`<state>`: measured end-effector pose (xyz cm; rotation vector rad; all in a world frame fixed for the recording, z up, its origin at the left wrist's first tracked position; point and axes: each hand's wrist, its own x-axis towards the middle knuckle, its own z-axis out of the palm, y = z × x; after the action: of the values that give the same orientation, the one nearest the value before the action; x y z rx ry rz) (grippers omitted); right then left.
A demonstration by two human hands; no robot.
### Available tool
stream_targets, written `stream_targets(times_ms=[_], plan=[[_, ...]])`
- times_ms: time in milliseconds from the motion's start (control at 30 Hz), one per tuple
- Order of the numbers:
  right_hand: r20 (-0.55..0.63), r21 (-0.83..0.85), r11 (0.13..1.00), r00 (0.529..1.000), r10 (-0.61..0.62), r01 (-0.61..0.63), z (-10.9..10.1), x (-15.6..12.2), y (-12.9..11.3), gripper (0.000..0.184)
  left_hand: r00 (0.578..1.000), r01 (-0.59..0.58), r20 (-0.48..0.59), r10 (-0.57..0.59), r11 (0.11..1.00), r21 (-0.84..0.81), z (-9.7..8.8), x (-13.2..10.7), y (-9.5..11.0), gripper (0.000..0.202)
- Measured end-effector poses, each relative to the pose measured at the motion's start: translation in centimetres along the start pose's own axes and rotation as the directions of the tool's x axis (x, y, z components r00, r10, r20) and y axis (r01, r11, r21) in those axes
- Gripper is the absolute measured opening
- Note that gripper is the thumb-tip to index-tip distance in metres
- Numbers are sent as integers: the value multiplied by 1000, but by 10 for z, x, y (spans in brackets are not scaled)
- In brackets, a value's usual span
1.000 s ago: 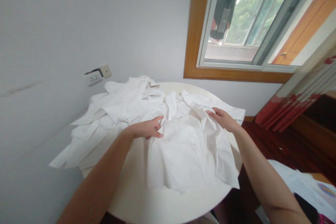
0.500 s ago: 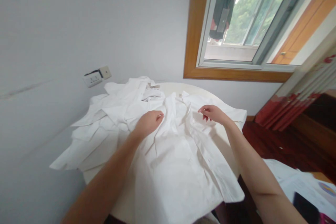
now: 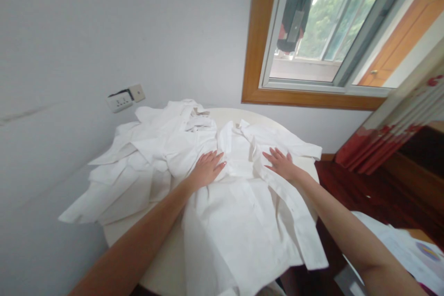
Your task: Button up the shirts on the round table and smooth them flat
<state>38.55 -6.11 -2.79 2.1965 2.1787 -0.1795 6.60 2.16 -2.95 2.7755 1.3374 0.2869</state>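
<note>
A white button-front shirt (image 3: 239,222) lies spread over a round cream table (image 3: 159,263), its collar end toward the wall and its lower hem hanging over the near edge. My left hand (image 3: 207,169) rests flat on the left side of the shirt's upper part, fingers spread. On the opposite side, my right hand (image 3: 279,163) lies palm down on the cloth near the right sleeve, its fingers also apart. Neither hand grips anything. The right front panel hangs loosely in folds.
Several white garments form a heap (image 3: 138,162) on the table's left, against the wall. A wall socket (image 3: 120,101) is above them. The window (image 3: 312,32) is behind, a red-and-white curtain (image 3: 391,129) to the right. Papers (image 3: 398,249) lie at lower right.
Both hands have gone from curled fingers at the shirt to lying flat on it with fingers spread. The shirt's upper part looks flatter, and its right front edge has shifted.
</note>
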Motion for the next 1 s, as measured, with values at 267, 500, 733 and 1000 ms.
stream_targets(times_ms=[267,500,733,1000], plan=[[-32,2,996,995,-93,93,-29,-2,16,48,1000,-10,-11,10,1000,1,-11,-4,3,46],[-282,93,996,958,43,-17,-63,9,-48,38,978,-143,-151,145,989,22,-25,5,24,29],[-85,-62,985,985,153,-158,-55,19,-69,34,939,-140,-338,71,973,-184,-30,7,25,29],[-202,-56,971,955,219,-234,-51,27,-68,50,895,-279,-424,137,914,-295,-33,0,38,26]])
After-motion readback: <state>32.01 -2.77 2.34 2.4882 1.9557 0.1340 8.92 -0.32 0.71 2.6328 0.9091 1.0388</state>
